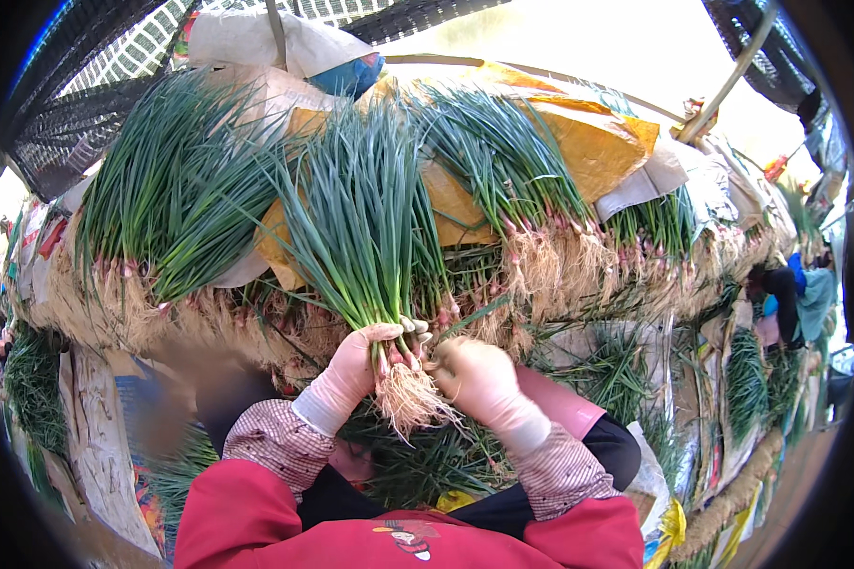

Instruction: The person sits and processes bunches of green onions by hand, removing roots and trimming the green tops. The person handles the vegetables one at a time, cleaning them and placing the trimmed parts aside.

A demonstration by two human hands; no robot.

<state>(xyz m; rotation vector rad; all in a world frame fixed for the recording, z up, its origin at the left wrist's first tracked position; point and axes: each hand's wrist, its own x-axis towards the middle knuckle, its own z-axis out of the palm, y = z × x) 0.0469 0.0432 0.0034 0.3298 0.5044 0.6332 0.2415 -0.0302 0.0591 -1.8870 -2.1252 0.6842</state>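
Observation:
My left hand (359, 359), in a pale glove, is closed around the base of a bunch of green onions (370, 235), just above the bulbs. The long leaves point away from me, and the pale stringy roots (409, 398) hang towards my lap. Beside the bulbs is my right hand (473, 377), also gloved and a little blurred, with its fingers curled by the roots; whether it pinches anything cannot be made out. More green onions lie on the heap ahead, a large pile (178, 192) at the left and another (505, 156) to the right.
Orange sacking (591, 142) and pale sacks (277, 39) lie over the heap. Loose green leaves (427, 462) cover the ground between my legs. A person (797, 299) sits at the far right. Dark netting (114, 92) and a pole (733, 71) frame the top.

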